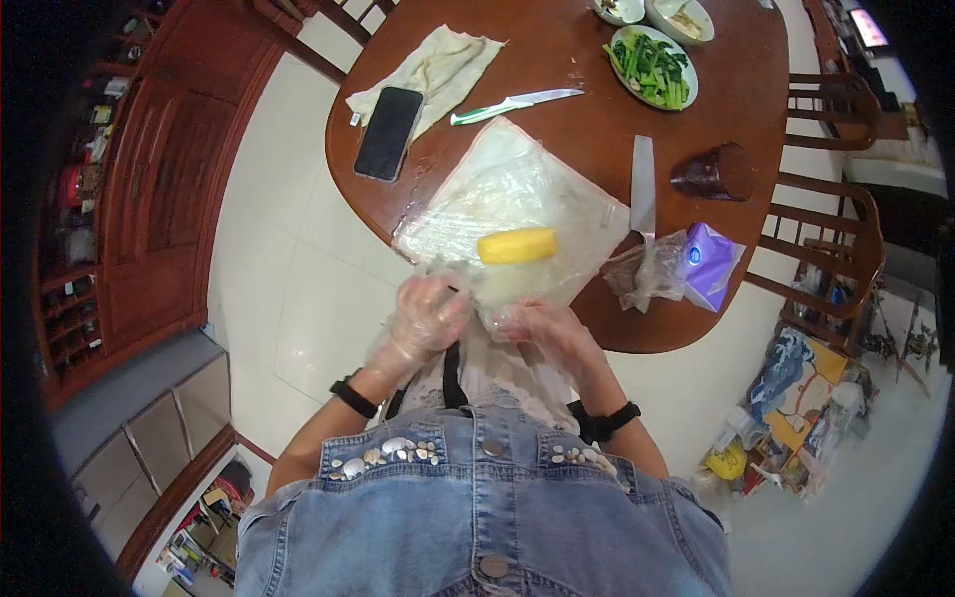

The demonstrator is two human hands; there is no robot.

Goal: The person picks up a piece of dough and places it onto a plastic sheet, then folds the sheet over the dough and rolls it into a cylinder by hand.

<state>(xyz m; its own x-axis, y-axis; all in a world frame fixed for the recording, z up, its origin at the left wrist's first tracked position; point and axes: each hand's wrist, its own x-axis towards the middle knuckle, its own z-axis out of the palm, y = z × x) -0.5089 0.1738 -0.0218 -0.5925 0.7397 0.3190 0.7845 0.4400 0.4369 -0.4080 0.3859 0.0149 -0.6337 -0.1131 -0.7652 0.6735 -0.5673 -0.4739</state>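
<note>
Clear plastic gloves cover both of my hands. My left hand (pixel 433 313) is closed at the near edge of the plastic film (pixel 453 214), its fingers curled. Beside it, my right hand (pixel 537 326) pinches the film's near edge too; the fingertips are partly hidden by crumpled plastic. A yellow oblong piece of food (pixel 516 246) lies on the film, just beyond my hands and touching neither. Under the film is a pale cloth (pixel 537 164) with a pinkish border, spread at the table's near edge.
On the brown table (pixel 557 60) are a knife with green-white handle (pixel 517 104), a phone (pixel 389 134) on a cloth, a broad-bladed knife (pixel 644 184), a dark glass (pixel 716 173), a purple packet (pixel 709 264), crumpled plastic (pixel 652 274) and a plate of greens (pixel 652 68). Chairs (pixel 821 219) stand right.
</note>
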